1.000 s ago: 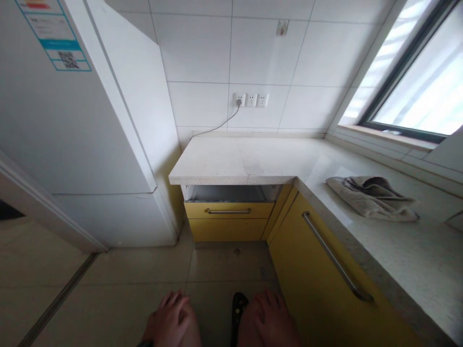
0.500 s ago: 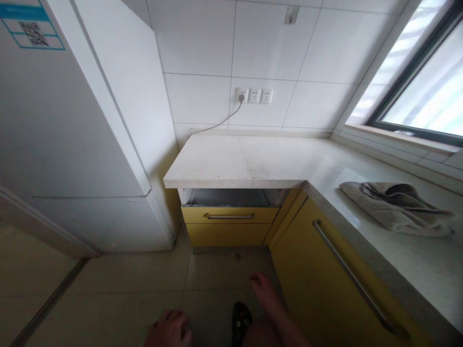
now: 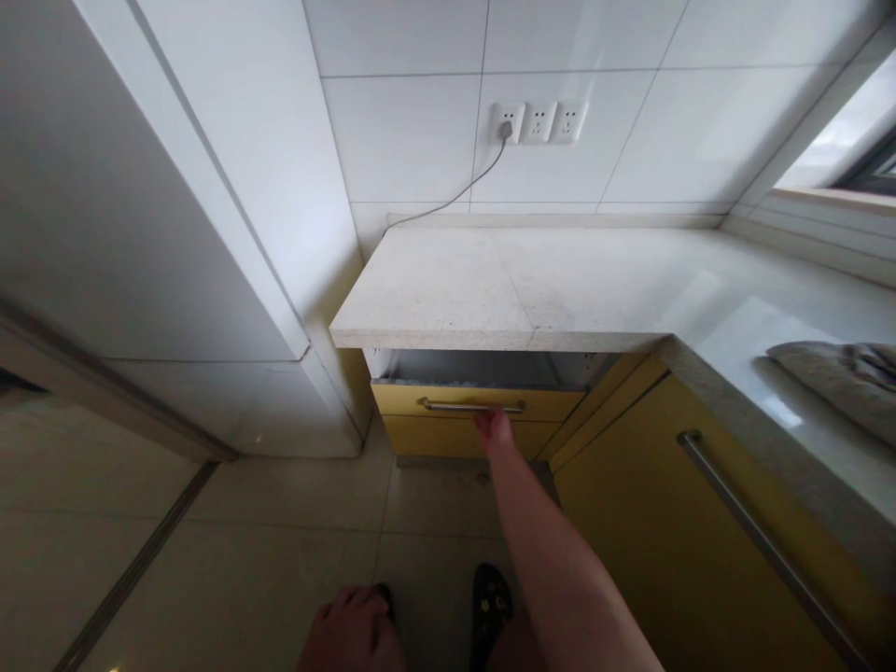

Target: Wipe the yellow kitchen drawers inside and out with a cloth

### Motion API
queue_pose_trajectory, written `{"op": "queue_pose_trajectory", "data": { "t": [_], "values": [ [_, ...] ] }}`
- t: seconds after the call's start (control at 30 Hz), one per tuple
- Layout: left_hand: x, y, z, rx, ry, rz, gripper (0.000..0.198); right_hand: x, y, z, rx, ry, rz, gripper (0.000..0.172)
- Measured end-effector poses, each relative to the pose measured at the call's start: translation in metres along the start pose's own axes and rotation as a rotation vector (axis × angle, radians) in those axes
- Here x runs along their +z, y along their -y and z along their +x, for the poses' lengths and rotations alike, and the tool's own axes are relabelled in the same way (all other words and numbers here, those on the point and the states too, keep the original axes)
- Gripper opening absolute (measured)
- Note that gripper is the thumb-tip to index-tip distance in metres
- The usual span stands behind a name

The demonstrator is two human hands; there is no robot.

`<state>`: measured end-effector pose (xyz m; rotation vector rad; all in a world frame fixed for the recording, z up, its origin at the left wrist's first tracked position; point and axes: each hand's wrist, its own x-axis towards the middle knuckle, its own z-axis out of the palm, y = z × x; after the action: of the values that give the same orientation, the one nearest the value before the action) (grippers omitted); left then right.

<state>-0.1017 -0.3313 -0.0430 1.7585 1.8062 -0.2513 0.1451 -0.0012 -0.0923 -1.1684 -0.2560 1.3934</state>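
A yellow drawer front [image 3: 434, 401] sits under the pale stone countertop [image 3: 448, 299], with a grey gap above it. Across it runs a metal bar handle [image 3: 448, 406]. My right hand [image 3: 494, 431] is stretched forward, its fingers closed together at the middle of that handle from below. My left hand [image 3: 354, 630] stays low at the bottom edge, fingers loosely curled with nothing in them. A second yellow drawer front [image 3: 427, 437] lies beneath the first.
A white fridge [image 3: 140, 233] stands to the left. A long yellow cabinet door with a bar handle [image 3: 763, 541] runs along the right. A grey cloth [image 3: 840, 373] lies on the right counter. A cord runs to the wall sockets [image 3: 538, 122]. My dark slipper [image 3: 492, 597] rests on the tiled floor.
The view has moved closer to the corner cabinet. My right arm has reached forward from near the floor to the drawer handle. My left hand has stayed low.
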Motion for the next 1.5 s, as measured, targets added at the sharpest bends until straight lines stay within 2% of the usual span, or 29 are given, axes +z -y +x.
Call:
{"op": "queue_pose_trajectory", "data": {
  "t": [0.13,0.3,0.43,0.63,0.77,1.2,1.5],
  "values": [
    [0.002,0.003,0.0,-0.006,-0.001,-0.002,0.039,0.006,0.002,0.004,0.02,0.0,0.111,0.004],
    [0.001,-0.001,-0.002,-0.009,-0.03,0.01,0.039,-0.003,-0.003,-0.011,0.048,-0.036,0.153,0.003],
    [-0.003,-0.004,-0.005,-0.017,-0.057,-0.002,0.039,-0.025,-0.016,-0.041,0.048,-0.079,0.137,0.009],
    [-0.007,-0.01,-0.013,0.009,-0.083,0.015,0.039,-0.074,-0.037,-0.097,0.099,-0.066,0.102,0.006],
    [-0.005,-0.012,-0.017,0.03,-0.131,0.008,0.038,-0.095,-0.044,-0.126,0.131,-0.067,0.084,0.006],
    [-0.009,-0.007,-0.024,-0.002,-0.162,0.029,0.034,-0.123,-0.048,-0.19,0.19,-0.071,0.084,0.006],
    [0.008,0.005,-0.018,0.038,-0.233,-0.001,0.03,-0.131,-0.054,-0.225,0.201,-0.082,0.162,0.016]
  ]
}}
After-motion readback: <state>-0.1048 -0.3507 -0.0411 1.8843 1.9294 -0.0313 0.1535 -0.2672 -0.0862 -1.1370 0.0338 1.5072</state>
